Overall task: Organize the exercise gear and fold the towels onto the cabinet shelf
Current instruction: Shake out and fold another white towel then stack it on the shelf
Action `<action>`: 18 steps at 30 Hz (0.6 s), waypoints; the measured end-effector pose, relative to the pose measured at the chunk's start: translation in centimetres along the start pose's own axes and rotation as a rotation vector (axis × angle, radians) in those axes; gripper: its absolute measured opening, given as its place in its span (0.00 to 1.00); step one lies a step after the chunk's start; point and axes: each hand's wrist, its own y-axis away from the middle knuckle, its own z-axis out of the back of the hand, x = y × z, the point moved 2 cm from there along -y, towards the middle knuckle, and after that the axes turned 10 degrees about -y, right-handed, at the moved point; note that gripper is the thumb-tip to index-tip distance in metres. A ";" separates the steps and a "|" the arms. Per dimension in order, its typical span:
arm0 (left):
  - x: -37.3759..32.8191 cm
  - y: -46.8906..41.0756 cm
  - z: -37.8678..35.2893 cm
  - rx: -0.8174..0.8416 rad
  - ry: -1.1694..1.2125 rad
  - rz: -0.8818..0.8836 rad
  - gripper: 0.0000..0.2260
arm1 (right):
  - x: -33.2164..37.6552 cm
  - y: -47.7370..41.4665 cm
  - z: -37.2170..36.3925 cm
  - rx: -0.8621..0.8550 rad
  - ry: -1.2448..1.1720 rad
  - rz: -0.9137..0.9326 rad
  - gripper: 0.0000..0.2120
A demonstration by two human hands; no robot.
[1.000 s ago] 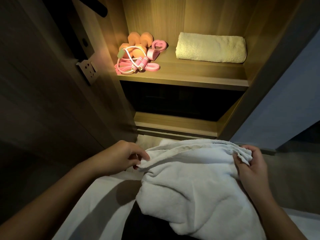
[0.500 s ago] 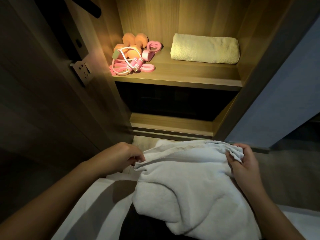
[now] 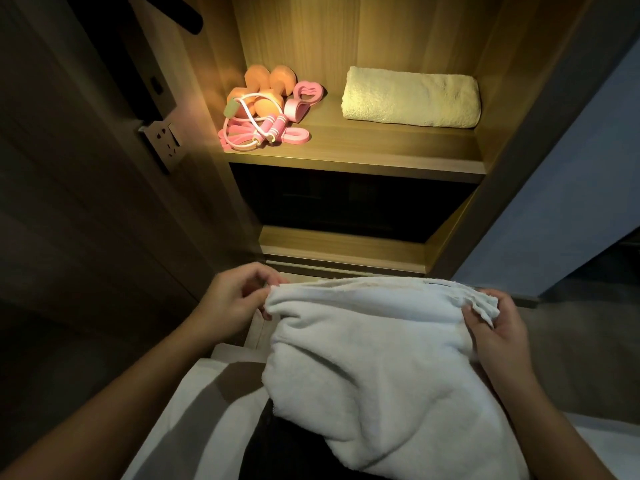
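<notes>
Head view gives me the towel (image 3: pixel 374 358) stretched between both hands, low in the frame. The left hand (image 3: pixel 239 303) pinches the left end of its top edge with curled fingers and thumb. The right hand (image 3: pixel 498 334) grips the right end, where several layered edges bunch under the thumb (so I take it to be folded at least once). That top edge runs straight from one hand to the other, and the rest hangs down from it in a loose, lumpy sheet.

What the next move turns on, as I read it from my end, is that the shelf (image 3: pixel 363 150) lies ahead of and above both hands. Its long axis runs the same way as the held edge, left to right. Up ahead of the right hand, the folded towel (image 3: pixel 412 98) lies with its long side parallel to the shelf front. The gear (image 3: pixel 266 109) (dumbbells, rope, pink pieces) sits up ahead of the left hand.

The bare strip between them looks narrow. I judge the towel needs another fold before it goes forward and up. The right hand is the nearer one to the likeliest spot, beside or on the folded towel.
</notes>
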 end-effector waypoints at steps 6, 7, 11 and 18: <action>-4.5 -0.7 1.8 -0.204 0.111 -0.113 0.06 | 3.1 -1.8 0.6 -0.051 -0.270 -0.016 0.08; -5.6 -1.0 2.6 -0.202 0.021 -0.178 0.06 | 4.1 -2.3 1.0 -0.029 -0.322 -0.014 0.09; -9.5 -2.7 6.4 -0.184 -0.275 -0.213 0.09 | 10.4 -4.4 1.7 0.066 -0.282 0.105 0.12; -16.8 -8.2 12.4 -0.353 -0.719 -0.220 0.08 | 22.3 -9.5 1.0 0.178 -0.277 0.406 0.20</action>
